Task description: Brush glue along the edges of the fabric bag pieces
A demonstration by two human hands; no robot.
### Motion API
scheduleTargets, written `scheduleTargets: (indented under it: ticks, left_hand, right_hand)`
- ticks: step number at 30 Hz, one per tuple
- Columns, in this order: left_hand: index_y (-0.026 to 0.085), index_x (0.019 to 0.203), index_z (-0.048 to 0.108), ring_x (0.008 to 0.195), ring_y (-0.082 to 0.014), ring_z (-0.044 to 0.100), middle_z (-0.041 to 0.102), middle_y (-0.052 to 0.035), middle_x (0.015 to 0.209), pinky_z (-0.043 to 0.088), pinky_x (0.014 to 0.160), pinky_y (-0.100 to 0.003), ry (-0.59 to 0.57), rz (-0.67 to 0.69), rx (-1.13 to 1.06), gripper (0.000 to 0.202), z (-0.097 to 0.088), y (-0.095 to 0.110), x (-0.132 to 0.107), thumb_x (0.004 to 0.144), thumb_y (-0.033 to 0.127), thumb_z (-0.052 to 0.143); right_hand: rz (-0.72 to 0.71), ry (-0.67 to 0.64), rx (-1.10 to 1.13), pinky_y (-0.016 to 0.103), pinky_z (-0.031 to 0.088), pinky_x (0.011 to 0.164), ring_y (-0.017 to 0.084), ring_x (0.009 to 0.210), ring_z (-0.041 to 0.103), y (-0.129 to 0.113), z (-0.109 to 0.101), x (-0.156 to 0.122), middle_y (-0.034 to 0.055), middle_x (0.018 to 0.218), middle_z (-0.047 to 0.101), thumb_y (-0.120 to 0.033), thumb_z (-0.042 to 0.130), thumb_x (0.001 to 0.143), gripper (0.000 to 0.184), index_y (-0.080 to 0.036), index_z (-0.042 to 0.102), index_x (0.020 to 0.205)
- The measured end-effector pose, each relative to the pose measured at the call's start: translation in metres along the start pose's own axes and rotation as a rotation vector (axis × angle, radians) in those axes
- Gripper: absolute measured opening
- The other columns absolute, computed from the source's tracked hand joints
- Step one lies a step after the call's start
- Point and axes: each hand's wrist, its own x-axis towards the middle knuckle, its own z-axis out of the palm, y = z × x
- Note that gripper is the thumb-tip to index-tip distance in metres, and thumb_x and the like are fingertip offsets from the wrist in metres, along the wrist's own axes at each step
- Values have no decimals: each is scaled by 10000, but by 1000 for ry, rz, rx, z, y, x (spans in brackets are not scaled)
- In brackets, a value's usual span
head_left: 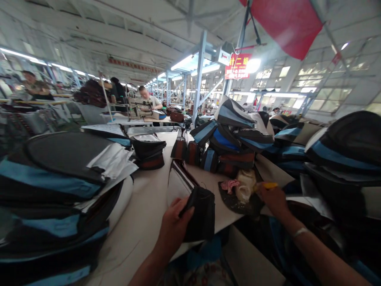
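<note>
My left hand [175, 222] is closed on the near edge of a black bag piece [204, 214], thumb on top and fingers beneath. The piece stands on the table at its front edge, with pale lining showing behind the black panel. Away to the right, my right hand [275, 202] grips a yellow-handled tool [269, 185]; its working end cannot be made out. That tool is beside a crusted, pale yellowish container [246, 184] sitting on a dark scrap mat [228, 200]. A crumpled pink cloth [229, 185] lies at the container's left.
Stacked black-and-blue bag pieces [56, 174] crowd the left side, and another pile [342, 147] rises at the right. Several small bag parts [210, 159] line the back of the white table [143, 210]. Farther off, a person [149, 101] sits at a sewing machine.
</note>
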Motion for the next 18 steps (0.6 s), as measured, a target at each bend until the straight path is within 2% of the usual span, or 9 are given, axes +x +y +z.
scheduleTargets:
  ticks: [2, 4, 6, 9, 11, 13, 16, 18]
  left_hand:
    - [205, 1159, 681, 938, -201, 604, 626, -50, 962, 475, 851, -300, -25, 1, -39, 320, 2, 4, 2, 914, 333, 519]
    - [212, 1182, 672, 961, -205, 602, 631, -51, 991, 467, 875, -308, -53, -3, -76, 331, 6, 8, 4, 917, 332, 515]
    - [220, 1194, 669, 990, -210, 600, 635, -51, 1029, 457, 905, -317, -70, -11, -99, 337, 11, 12, 5, 914, 332, 519]
    - [231, 1203, 670, 999, -216, 600, 639, -48, 1048, 452, 914, -324, -84, -24, -126, 347, 15, 19, 4, 903, 333, 528]
    - [229, 1197, 675, 983, -218, 601, 639, -48, 1031, 457, 895, -322, -76, -32, -144, 350, 15, 22, 3, 901, 341, 526]
    - [226, 1198, 674, 962, -214, 600, 635, -48, 1016, 461, 876, -318, -65, -34, -154, 356, 13, 23, 1, 902, 354, 523]
    - [230, 1205, 672, 962, -212, 594, 630, -50, 1011, 459, 883, -319, -69, -26, -153, 357, 10, 22, -1, 904, 347, 520]
    - [234, 1191, 682, 972, -215, 594, 630, -50, 1014, 457, 894, -322, -69, -27, -152, 345, 9, 21, -2, 900, 331, 524]
  right_hand:
    - [-48, 57, 140, 278, 455, 515, 192, 563, 603, -38, -28, -5, 61, 639, 631, -430, 484, 967, 340, -145, 660, 913]
    - [-166, 108, 466, 260, 461, 513, 179, 584, 603, -85, -55, -15, 44, 698, 647, -463, 574, 925, 315, -158, 651, 954]
    - [-346, 46, 648, 251, 485, 570, 165, 647, 614, -132, -74, -28, 35, 772, 662, -421, 619, 913, 244, -179, 654, 916]
    - [-636, -81, 702, 248, 489, 651, 141, 700, 610, -181, -80, -42, 14, 817, 659, -289, 633, 919, 90, -203, 656, 920]
    - [-801, -152, 665, 262, 486, 707, 144, 756, 615, -193, -75, -44, 20, 853, 664, -231, 612, 928, 51, -201, 648, 948]
    - [-905, -241, 592, 274, 475, 728, 149, 779, 605, -192, -71, -42, 32, 860, 656, -209, 580, 941, 58, -189, 633, 953]
    - [-954, -362, 449, 272, 445, 691, 140, 724, 570, -181, -82, -36, 29, 815, 624, -207, 548, 953, 74, -180, 616, 943]
    - [-964, -365, 363, 275, 422, 670, 139, 699, 553, -176, -97, -34, 25, 797, 614, -204, 544, 950, 77, -182, 616, 936]
